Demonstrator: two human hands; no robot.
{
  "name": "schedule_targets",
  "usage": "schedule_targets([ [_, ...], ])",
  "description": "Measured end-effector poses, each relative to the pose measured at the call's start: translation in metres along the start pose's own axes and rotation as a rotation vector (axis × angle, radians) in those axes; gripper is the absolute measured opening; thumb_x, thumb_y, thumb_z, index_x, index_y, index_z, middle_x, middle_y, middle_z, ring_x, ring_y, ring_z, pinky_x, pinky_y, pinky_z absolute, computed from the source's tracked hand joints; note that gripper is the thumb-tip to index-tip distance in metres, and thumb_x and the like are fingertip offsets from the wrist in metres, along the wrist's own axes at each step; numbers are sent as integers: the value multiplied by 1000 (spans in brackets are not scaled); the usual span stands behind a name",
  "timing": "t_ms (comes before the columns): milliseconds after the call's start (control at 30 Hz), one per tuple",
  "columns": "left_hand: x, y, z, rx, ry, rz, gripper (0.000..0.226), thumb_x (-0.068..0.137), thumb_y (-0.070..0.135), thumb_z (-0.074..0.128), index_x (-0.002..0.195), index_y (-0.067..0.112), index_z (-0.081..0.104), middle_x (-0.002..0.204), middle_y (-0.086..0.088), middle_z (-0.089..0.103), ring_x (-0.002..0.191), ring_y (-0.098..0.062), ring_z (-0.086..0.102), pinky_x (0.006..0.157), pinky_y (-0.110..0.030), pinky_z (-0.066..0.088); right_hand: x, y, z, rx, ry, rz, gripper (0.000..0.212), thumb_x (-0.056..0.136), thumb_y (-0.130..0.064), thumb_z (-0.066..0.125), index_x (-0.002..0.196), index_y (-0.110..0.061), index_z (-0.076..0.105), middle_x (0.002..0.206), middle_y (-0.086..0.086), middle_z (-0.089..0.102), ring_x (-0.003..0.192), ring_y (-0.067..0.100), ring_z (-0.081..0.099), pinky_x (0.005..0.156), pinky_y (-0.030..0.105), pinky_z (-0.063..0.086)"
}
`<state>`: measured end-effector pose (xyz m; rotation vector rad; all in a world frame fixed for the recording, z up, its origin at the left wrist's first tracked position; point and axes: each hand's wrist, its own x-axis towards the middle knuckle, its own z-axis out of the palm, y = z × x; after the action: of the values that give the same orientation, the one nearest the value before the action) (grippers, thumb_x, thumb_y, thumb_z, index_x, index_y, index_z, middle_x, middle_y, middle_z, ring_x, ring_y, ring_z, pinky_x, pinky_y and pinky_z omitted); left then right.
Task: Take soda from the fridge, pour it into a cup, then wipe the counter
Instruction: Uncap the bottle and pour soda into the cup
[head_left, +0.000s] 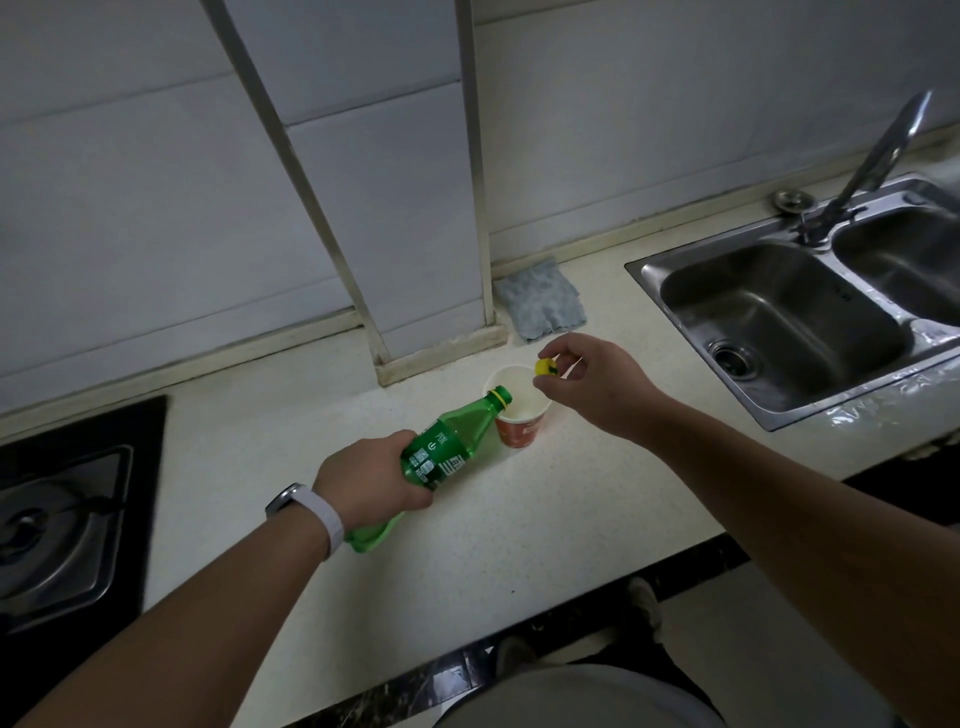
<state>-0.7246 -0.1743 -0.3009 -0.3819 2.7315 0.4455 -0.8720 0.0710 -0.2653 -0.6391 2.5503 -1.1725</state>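
Pour in progress, by the look of it. Left hand (371, 480) wraps the lower body of the green translucent plastic soda bottle (447, 449), fingers curled round it, bottle tipped steeply with its yellow-ringed mouth over the near rim of the white-lined red paper cup (517, 415) standing on the pale speckled bench (467, 561). Right hand (592, 382) hangs just beyond the cup, thumb and fingertips pinching the small yellow screw cap (546, 367) — it holds nothing else, and the cup stands unsteadied. Whether liquid is actually running cannot be made out; the cup's inside reads pale, level unclear. To do this well, I judge: keep the neck low and centred over the opening rather than on the rim, tilt slowly so the soda does not foam over, and ease back before the cup is full. A light paper cup can tip if the bottle mouth leans on it — so no contact. Cap should stay in the right hand for resealing. The folded grey cloth (540, 301) lies by the tiled wall behind, near the steel double sink (789, 322), ready for wiping.
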Motion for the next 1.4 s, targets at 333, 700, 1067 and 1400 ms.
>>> schedule_targets([
  [333, -3, 2, -8, 66, 21, 8, 51, 67, 56, 67, 114, 42, 52, 87, 15, 64, 74, -6, 59, 63, -24, 48, 0, -1, -3, -2, -4, -7, 25, 83, -33, 73, 104, -31, 59, 93, -10, 60, 80, 9, 59, 68, 24, 51],
  [700, -10, 2, -17, 85, 50, 2, 47, 70, 57, 66, 113, 43, 53, 83, 16, 63, 72, -5, 57, 59, -22, 43, -4, -3, -1, 27, -6, -4, 25, 84, -32, 72, 104, -30, 58, 92, -11, 60, 81, 8, 58, 66, 22, 47],
  [1067, -10, 2, -20, 92, 75, 22, 44, 73, 55, 66, 113, 42, 54, 85, 14, 64, 72, -4, 57, 57, -22, 41, -8, 1, 1, 24, -6, 21, 25, 84, -33, 71, 106, -29, 59, 92, -11, 60, 80, 9, 60, 69, 25, 51],
  [1400, -6, 2, -26, 119, 112, 39, 45, 72, 55, 66, 113, 42, 54, 84, 14, 64, 73, -5, 57, 62, -24, 49, -11, 1, -2, 18, 26, 34, 27, 85, -32, 71, 109, -27, 60, 93, -10, 59, 81, 9, 59, 71, 25, 52],
])
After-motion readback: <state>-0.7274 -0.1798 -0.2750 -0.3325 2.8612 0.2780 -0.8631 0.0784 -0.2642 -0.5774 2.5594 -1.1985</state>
